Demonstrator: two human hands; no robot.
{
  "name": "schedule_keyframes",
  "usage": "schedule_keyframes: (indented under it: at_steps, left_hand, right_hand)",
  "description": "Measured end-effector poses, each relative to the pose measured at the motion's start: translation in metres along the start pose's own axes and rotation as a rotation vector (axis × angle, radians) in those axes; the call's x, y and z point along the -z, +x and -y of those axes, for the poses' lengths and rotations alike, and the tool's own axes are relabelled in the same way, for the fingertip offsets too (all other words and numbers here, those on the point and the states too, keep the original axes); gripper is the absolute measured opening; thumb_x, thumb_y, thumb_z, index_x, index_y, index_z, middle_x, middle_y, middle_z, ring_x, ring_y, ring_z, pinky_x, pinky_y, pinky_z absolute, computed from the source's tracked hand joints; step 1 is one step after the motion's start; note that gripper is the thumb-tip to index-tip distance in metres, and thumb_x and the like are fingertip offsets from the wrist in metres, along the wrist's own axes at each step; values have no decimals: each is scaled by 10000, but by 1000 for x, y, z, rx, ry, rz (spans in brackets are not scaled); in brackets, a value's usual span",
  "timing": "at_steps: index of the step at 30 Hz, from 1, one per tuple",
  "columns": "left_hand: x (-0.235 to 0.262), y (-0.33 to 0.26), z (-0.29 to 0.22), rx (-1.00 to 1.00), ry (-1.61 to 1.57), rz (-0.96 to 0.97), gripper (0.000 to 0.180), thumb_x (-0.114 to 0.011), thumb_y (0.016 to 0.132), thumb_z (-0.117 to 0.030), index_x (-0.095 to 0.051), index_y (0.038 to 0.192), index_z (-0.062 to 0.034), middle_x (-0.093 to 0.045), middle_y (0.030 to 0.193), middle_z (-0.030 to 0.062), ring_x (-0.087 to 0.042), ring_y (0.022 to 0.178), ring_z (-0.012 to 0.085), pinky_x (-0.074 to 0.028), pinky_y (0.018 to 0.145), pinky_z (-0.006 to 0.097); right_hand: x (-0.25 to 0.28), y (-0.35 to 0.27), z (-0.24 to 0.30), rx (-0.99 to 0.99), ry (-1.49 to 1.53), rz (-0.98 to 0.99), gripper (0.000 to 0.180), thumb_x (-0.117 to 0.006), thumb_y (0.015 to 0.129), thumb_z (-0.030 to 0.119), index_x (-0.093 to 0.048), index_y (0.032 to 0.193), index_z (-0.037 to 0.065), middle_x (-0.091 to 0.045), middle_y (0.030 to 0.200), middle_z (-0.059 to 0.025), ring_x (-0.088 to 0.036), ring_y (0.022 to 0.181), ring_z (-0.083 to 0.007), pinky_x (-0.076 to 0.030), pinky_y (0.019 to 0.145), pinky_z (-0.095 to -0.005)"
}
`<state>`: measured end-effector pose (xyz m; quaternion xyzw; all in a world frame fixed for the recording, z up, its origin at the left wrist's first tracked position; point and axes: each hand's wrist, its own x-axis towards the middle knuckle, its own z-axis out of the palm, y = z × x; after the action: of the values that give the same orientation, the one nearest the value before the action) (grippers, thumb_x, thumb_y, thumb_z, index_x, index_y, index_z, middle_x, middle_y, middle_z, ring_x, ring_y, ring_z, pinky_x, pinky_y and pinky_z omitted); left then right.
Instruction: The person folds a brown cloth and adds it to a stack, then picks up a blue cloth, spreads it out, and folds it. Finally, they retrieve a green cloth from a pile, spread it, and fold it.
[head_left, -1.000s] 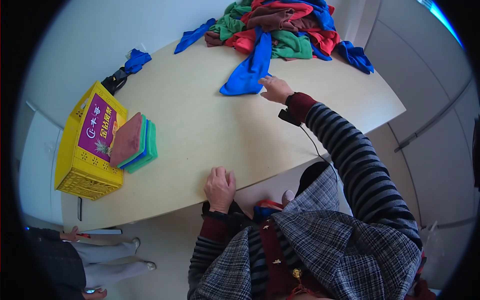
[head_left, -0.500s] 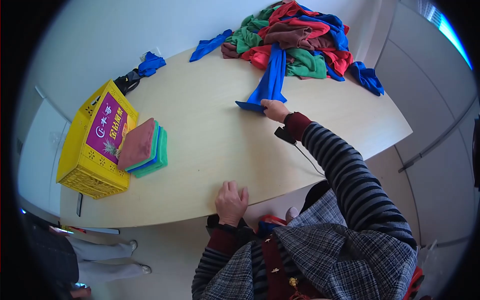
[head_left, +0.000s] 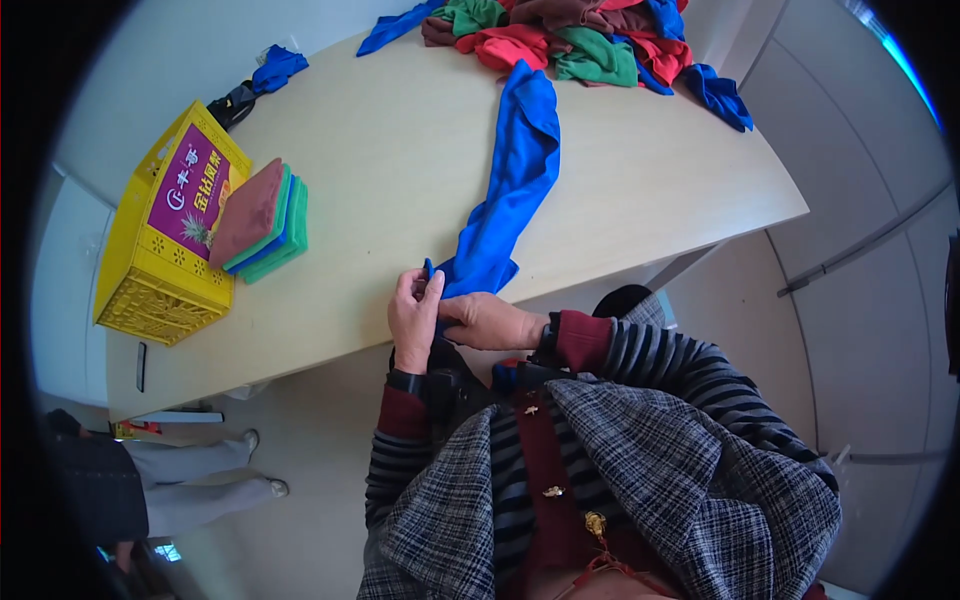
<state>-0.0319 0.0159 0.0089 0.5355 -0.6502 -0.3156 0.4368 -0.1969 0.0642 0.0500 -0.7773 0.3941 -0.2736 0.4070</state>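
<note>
A long blue towel (head_left: pixel 512 165) lies crumpled lengthwise across the table, its near end pulled up to the front edge. My left hand (head_left: pixel 412 318) is closed on a corner of that end, thumb and fingers pinched together. Right beside it, my right hand (head_left: pixel 492 322) is closed on the same near end, with its fingertips partly hidden behind the cloth and the left hand. At the far edge rises a heap of loose red, green, brown and blue towels (head_left: pixel 595 58). Folded towels in a brown, green and blue stack (head_left: pixel 262 222) lean against a yellow basket.
The yellow plastic basket (head_left: pixel 165 300) with a purple label stands at the table's left. A dark flat object (head_left: pixel 141 367) lies near the left corner, and a blue cloth (head_left: pixel 280 68) sits by the wall. Another person's legs (head_left: pixel 205 480) show at lower left.
My right hand has drawn the blue towel from the heap toward the front edge. My left hand has risen from resting on the table and taken hold of the towel's near corner.
</note>
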Motion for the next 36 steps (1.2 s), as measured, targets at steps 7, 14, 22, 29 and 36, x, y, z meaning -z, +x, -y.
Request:
schedule_keyframes:
  at_steps: [7,14,22,29,36]
  left_hand:
    - [44,-30,16,164,-264,79,248,-661,962,-188,-607,1122,-6,-637,928,-4,-565,834,83,-474,776,252]
    - [89,-63,-39,88,-554,-7,180,-588,996,-102,-599,1152,-12,-612,1054,0,-529,980,65,-410,927,231]
    - [133,-53,-69,-98,-425,-118,159,-559,1018,-125,-593,1133,-21,-618,1053,2,-537,997,91,-412,948,261]
    - [167,-45,-53,-162,-480,-270,169,-548,1016,-117,-595,1136,-8,-625,1102,51,-552,1047,129,-398,1000,298]
    - [195,-65,-23,-120,-392,-272,200,-544,1016,-108,-581,1185,-6,-628,1122,72,-566,1060,140,-411,989,300]
  right_hand:
    - [38,0,2,-89,457,241,174,-635,965,124,-663,1113,38,-697,937,-57,-662,867,-140,-534,791,-300]
    - [149,14,-55,153,-968,-304,265,-547,801,-18,-695,982,107,-660,979,-51,-592,1016,-261,-465,909,-404]
    - [181,-2,-80,102,-1136,-142,127,-624,775,9,-617,857,106,-602,891,-46,-588,978,-258,-457,921,-402]
    - [188,-42,-88,81,-1105,-167,101,-643,777,24,-603,829,101,-587,856,-52,-589,956,-259,-461,914,-399]
    - [172,-98,-57,119,-1019,-199,83,-624,801,13,-614,838,87,-606,865,-56,-593,964,-252,-461,924,-398]
